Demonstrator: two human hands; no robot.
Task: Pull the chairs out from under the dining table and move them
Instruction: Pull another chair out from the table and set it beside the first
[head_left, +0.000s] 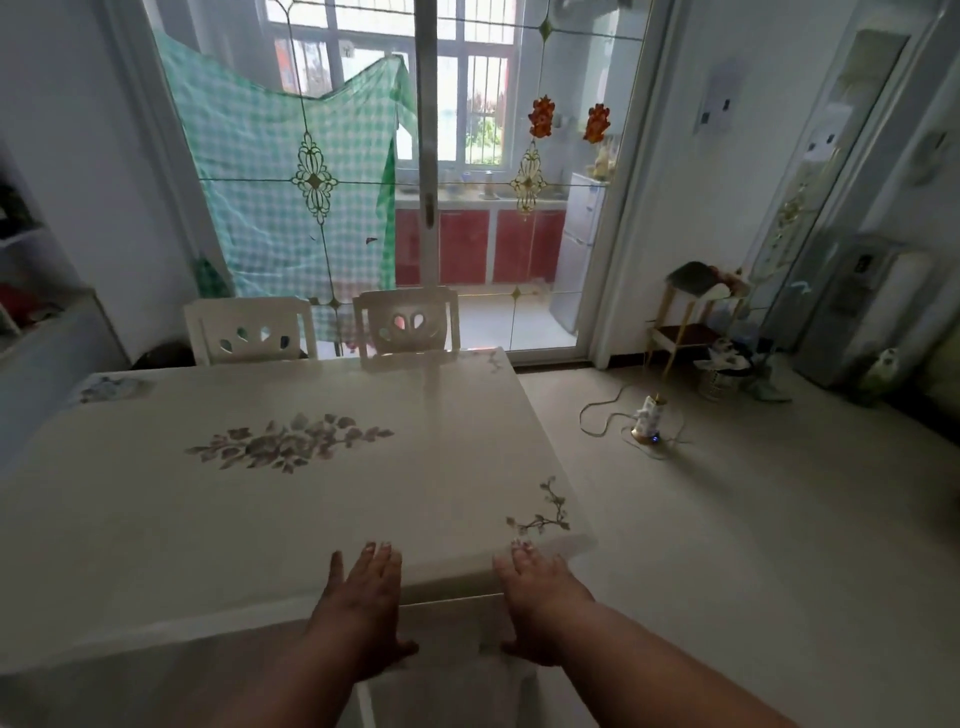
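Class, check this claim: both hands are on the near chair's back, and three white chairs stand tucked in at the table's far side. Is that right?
Not quite. The head view shows two white chairs at the far side, the left chair and right chair, not three. The left hand and right hand are on the near chair's back.

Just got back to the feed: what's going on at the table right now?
A person stands at the near edge of the dining table, both hands on the top of a white chair tucked under it: left hand and right hand, thumbs hooked over its near side. It looks not yet pulled out. Two more chairs, one and another, sit pushed in at the far side.
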